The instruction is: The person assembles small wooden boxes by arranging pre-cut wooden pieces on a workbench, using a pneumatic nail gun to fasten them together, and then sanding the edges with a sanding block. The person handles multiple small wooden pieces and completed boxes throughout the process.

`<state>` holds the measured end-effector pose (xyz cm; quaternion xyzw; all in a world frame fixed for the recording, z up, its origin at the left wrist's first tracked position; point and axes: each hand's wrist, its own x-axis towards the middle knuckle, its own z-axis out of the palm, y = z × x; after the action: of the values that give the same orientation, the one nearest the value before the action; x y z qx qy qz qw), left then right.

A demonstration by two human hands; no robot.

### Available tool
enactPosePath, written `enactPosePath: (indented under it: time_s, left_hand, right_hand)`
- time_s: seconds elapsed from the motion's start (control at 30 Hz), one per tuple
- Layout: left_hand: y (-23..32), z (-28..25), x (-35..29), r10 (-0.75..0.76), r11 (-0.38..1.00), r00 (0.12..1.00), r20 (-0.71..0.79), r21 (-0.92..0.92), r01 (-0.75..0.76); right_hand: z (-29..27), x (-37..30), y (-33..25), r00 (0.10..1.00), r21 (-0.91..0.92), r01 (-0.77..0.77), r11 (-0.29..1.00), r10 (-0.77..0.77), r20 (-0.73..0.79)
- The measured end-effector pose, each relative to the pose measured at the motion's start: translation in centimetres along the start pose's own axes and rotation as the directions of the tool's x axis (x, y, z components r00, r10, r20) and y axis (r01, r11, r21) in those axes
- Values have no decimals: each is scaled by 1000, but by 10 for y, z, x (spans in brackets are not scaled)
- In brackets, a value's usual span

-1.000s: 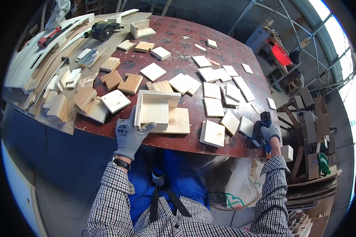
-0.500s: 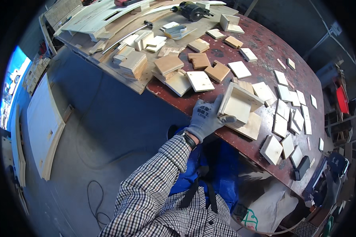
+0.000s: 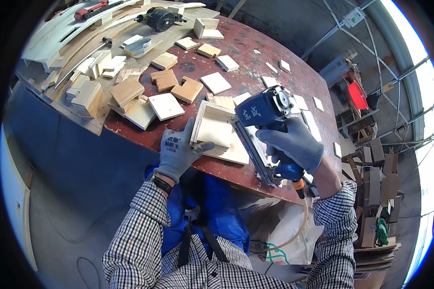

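My gloved left hand (image 3: 182, 148) grips the left side of a small box-like wooden assembly (image 3: 216, 126), thumb at its near edge and fingers behind it. The assembly sits on a flat wooden board (image 3: 235, 150) at the table's near edge. In my gloved right hand (image 3: 296, 144) is a dark blue pneumatic nail gun (image 3: 261, 108), with a tan air hose (image 3: 304, 219) running down from its handle. The gun's nose end is at the right side of the assembly; whether they touch I cannot tell.
Several square wood pieces (image 3: 166, 106) and notched blocks (image 3: 187, 90) lie across the dark red table (image 3: 255, 50). A hammer (image 3: 106, 42), a black power tool (image 3: 161, 19) and a red tool (image 3: 92, 9) rest on the wooden surface at the far left. Wood offcuts (image 3: 378, 192) are piled at right.
My right hand has come into view from the right, holding the nail gun up to the assembly. My left hand keeps its hold. The whole view has swung to the right.
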<state>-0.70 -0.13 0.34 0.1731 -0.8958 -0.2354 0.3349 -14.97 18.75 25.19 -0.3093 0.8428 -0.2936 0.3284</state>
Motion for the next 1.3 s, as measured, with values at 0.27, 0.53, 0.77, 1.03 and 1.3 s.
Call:
enactPosePath:
  time_s: [0.27, 0.53, 0.77, 1.03, 1.3]
  left_hand:
    - [0, -2, -4, -29, 999, 999, 20, -22, 29]
    - [-2, 0, -1, -45, 999, 997, 60, -18, 46]
    - [0, -5, 0, -47, 997, 998, 49, -54, 50]
    - [4, -8, 0, -75, 995, 993, 87, -64, 80]
    - [2, -5, -1, -38, 999, 999, 23, -25, 38]
  right_hand:
    - [1, 29, 14, 996, 6, -78, 997, 78, 45]
    - [-19, 48, 14, 982, 30, -148, 989, 143, 124]
    - [-6, 45, -5, 968, -157, -119, 980, 150, 201]
    - [-7, 44, -6, 968, -101, -155, 983, 172, 185]
    - [1, 42, -6, 975, -88, -171, 981, 182, 128]
